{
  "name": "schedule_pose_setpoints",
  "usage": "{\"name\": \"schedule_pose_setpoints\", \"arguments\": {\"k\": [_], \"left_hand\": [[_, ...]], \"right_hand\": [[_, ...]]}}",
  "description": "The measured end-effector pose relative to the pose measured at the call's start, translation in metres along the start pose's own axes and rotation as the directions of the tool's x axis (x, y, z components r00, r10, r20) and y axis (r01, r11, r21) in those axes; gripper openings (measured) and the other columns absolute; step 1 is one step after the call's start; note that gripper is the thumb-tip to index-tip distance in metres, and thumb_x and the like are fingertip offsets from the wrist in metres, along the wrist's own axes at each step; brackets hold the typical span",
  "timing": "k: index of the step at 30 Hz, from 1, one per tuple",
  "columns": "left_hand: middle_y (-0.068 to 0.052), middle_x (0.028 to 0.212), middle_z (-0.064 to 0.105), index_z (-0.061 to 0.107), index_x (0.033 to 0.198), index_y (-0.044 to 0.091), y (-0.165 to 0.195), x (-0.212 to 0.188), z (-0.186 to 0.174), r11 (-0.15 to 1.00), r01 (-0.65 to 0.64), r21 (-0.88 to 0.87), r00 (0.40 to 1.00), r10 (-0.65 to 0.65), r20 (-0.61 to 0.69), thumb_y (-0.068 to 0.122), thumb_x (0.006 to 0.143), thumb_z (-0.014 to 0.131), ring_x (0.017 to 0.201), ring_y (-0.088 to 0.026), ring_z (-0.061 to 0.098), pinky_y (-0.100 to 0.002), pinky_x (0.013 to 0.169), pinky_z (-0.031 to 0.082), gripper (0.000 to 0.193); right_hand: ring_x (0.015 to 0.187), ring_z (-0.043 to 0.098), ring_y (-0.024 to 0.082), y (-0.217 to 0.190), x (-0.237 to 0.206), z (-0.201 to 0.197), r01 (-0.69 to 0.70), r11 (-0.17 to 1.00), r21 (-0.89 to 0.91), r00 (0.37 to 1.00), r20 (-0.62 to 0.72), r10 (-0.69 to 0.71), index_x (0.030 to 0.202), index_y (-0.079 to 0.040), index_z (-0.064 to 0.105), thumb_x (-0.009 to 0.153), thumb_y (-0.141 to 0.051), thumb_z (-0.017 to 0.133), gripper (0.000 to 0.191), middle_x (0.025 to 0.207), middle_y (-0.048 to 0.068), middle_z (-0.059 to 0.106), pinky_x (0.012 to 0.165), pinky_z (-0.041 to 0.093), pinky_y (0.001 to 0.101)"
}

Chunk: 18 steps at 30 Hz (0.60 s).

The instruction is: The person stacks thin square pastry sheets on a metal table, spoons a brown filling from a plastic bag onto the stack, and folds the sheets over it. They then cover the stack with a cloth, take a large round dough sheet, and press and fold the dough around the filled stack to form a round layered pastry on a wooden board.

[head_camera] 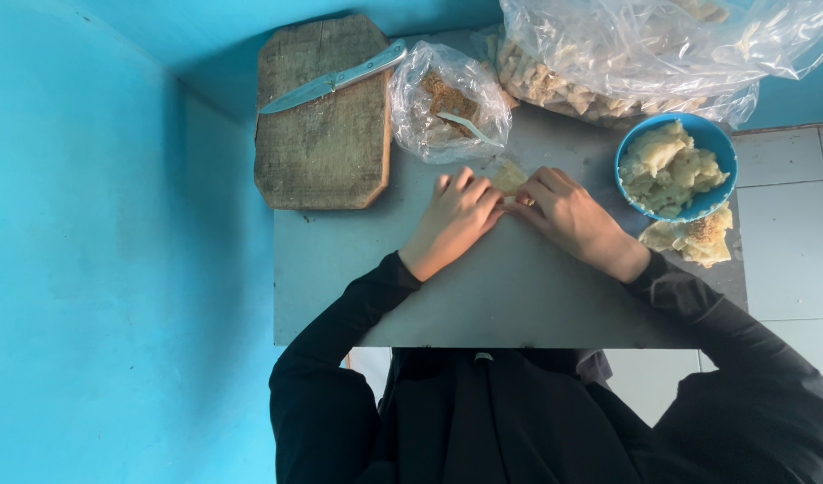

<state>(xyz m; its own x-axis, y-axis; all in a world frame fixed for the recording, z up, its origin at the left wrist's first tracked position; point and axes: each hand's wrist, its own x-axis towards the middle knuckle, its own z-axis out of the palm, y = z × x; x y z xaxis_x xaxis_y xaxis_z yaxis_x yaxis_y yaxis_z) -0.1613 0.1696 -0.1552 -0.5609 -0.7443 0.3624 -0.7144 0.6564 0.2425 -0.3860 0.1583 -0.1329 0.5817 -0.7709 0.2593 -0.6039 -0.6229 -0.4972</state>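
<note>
Both of my hands meet at the middle of a grey table (510, 296). My left hand (456, 220) and my right hand (568, 215) pinch a small pale folded piece of dough (508, 175) between their fingertips. Most of the piece is hidden by my fingers. Just beyond it lies a small clear bag of brown crumbly filling (447, 103) with a spoon (470, 125) in it. A blue bowl (723, 152) of pale dough pieces stands to the right of my right hand.
A worn wooden cutting board (322, 134) with a knife (331, 82) across it lies at the table's far left. A large clear bag of pale pieces (627, 63) sits at the back right. Filled pieces (694, 237) lie by the bowl. Blue wall left, white tiles right.
</note>
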Motion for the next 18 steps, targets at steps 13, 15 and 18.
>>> {"name": "schedule_pose_setpoints", "arguments": {"k": [13, 15, 18], "left_hand": [[-0.002, 0.108, 0.069, 0.068, 0.115, 0.005, -0.002, -0.005, -0.005, 0.994, -0.097, -0.056, 0.994, 0.093, -0.061, 0.012, 0.096, 0.064, 0.109, -0.021, 0.056, -0.036, 0.093, 0.039, 0.021], [-0.002, 0.107, 0.069, 0.068, 0.118, 0.004, -0.003, -0.005, -0.007, 0.992, -0.118, -0.035, 0.992, 0.115, -0.057, 0.009, 0.094, 0.064, 0.109, -0.021, 0.056, -0.035, 0.093, 0.039, 0.025], [-0.001, 0.107, 0.068, 0.068, 0.120, 0.005, -0.002, -0.006, -0.008, 0.992, -0.126, -0.004, 0.991, 0.125, -0.044, 0.008, 0.091, 0.064, 0.109, -0.020, 0.056, -0.034, 0.093, 0.039, 0.030]], "right_hand": [[0.092, 0.068, 0.026, -0.002, 0.001, -0.019, -0.141, 0.960, 0.240, 0.983, 0.147, 0.107, 0.110, -0.001, 0.066, 0.090, -0.014, 0.072, 0.024, 0.105, 0.013, 0.062, 0.083, 0.056, 0.0364], [0.092, 0.067, 0.028, -0.004, 0.001, -0.019, -0.137, 0.962, 0.237, 0.985, 0.135, 0.107, 0.110, -0.001, 0.066, 0.089, -0.014, 0.074, 0.026, 0.105, 0.014, 0.062, 0.082, 0.055, 0.0378], [0.096, 0.065, 0.033, -0.005, 0.001, -0.015, -0.048, 0.986, 0.161, 0.998, 0.051, 0.041, 0.107, -0.001, 0.066, 0.088, -0.015, 0.076, 0.025, 0.104, 0.015, 0.063, 0.084, 0.053, 0.0418]]}}
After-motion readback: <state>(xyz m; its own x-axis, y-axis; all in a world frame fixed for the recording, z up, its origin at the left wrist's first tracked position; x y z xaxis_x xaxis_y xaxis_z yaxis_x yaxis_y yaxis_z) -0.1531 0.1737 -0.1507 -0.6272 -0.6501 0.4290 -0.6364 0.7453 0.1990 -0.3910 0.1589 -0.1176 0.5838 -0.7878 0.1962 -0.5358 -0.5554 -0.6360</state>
